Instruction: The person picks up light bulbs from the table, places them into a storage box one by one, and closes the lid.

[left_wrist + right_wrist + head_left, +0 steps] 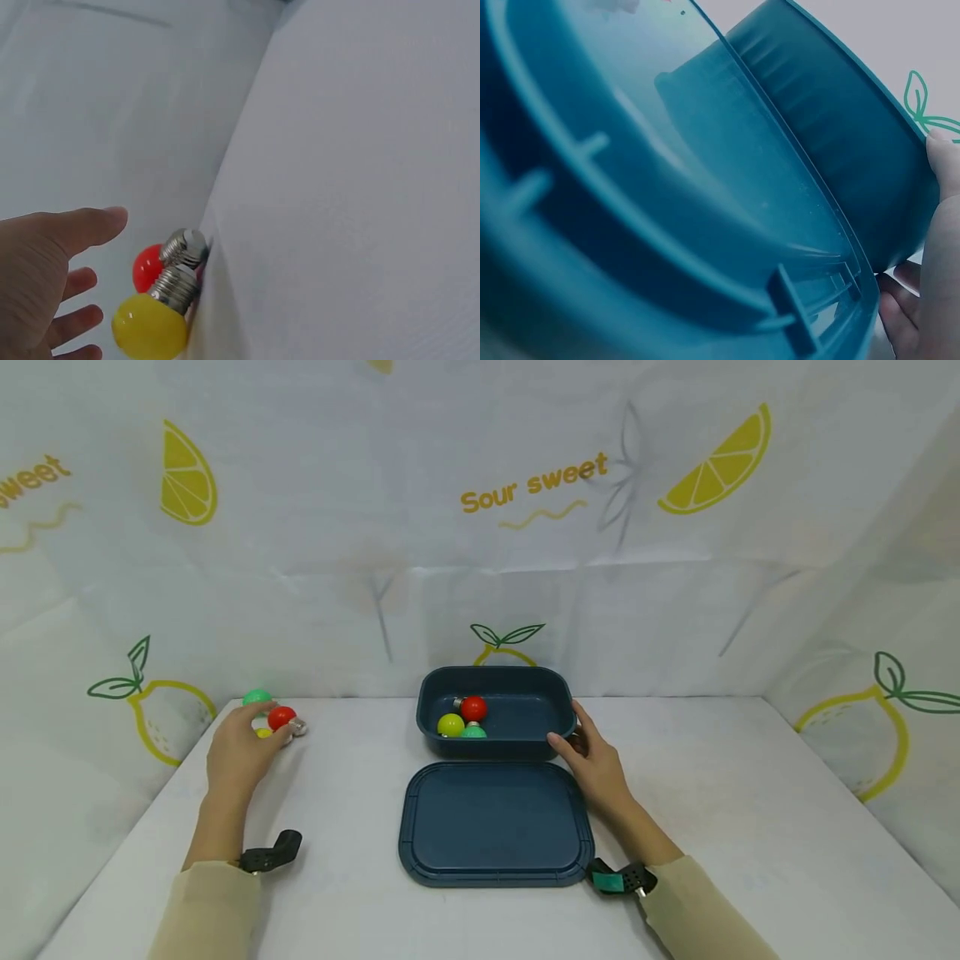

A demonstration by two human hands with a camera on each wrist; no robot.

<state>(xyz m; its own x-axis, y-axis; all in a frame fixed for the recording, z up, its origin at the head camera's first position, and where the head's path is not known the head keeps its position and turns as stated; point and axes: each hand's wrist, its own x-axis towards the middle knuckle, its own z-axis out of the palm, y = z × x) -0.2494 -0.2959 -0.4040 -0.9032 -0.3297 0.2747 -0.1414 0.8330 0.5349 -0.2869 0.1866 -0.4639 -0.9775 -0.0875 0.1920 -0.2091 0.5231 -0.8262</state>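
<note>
My left hand (236, 752) reaches over light bulbs at the table's back left, thumb and fingers apart. A red bulb (282, 718) and a yellow bulb (150, 328) lie near its thumb and fingers, metal bases on the table side. Beyond the fingertips shows a green bulb (257, 697), partly covered by the hand. With thumb at the rim and fingers round the side, my right hand (596, 768) holds the right front corner of a dark blue box (525, 750). Inside it sit a red bulb (473, 708), a yellow bulb (451, 725) and a green bulb (474, 732).
A dark blue lid (495, 827) lies flat on the white table (337, 827), in front of the box and close to it. Behind the table hangs a white printed sheet (330, 610), which also runs along both sides. Each wrist wears a black strap.
</note>
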